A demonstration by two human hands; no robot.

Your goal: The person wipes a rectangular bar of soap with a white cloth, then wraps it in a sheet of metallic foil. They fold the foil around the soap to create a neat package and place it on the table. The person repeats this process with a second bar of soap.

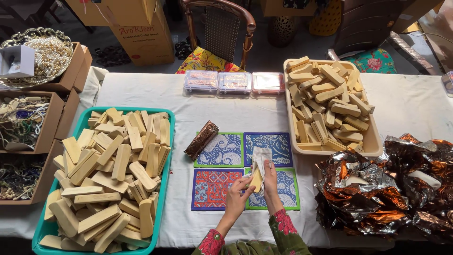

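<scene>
The fingers of the left hand (237, 194) close on the lower end of a pale wooden block (256, 181), and the fingers of the right hand (270, 178) pinch a white cloth (259, 157) wrapped over its top. The block is above four patterned mats (220, 149) in the middle of the table (141, 89). A green tray (166, 156) of blocks lies left, a beige tray (373, 141) far right, crumpled foil (377, 189) near right.

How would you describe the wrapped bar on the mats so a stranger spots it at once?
Start at the white table, then find the four patterned mats at its middle. The wrapped bar lies slanted on the top-left mat's corner, the only bar in shiny brown foil; the rest are bare.
</scene>
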